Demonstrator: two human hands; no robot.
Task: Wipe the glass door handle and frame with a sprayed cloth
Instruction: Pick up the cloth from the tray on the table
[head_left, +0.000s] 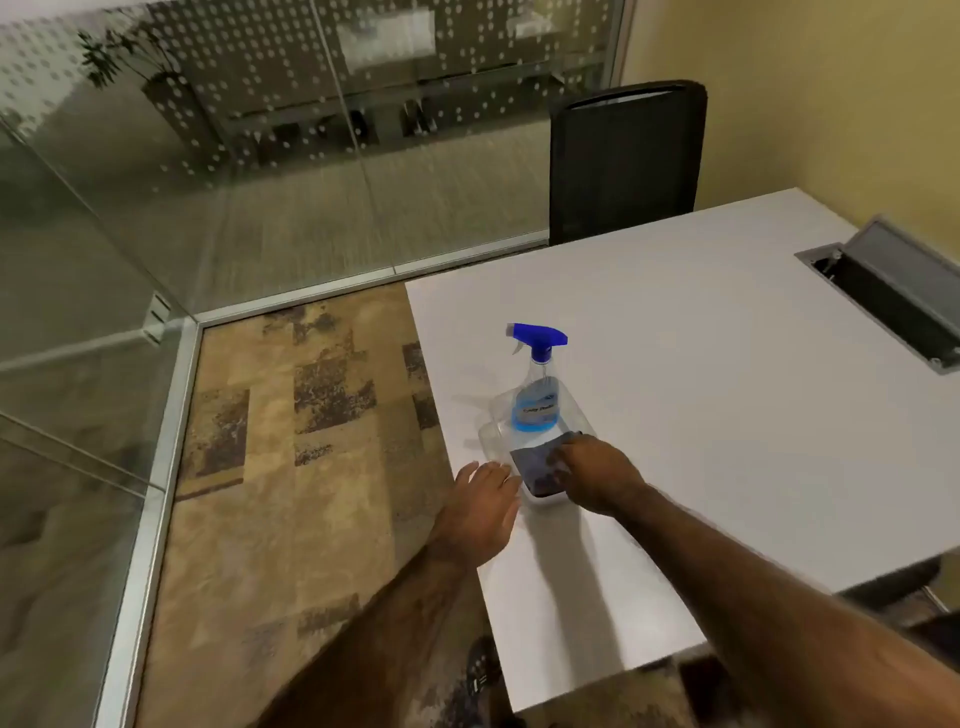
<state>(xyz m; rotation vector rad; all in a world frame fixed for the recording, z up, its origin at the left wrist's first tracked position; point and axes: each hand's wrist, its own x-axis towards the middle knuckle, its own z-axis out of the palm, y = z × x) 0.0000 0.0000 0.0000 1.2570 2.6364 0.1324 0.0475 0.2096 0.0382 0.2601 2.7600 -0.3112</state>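
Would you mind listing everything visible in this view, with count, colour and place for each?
Spray bottle: one, clear with blue liquid and blue trigger head, upright in the tray.
Cloth: one, dark, lying in the tray's near end.
Tray: one, clear plastic, near the table's left edge.
Table: one, white, right half of view.
Cable hatch: one, grey, lid open, table's far right.
Chair: one, black, behind the table.
Glass partition: dotted frosting, metal-framed, left and back.
Carpet: tan with brown patches, floor.
Left hand: open, beside the tray.
Right hand: resting on the cloth.
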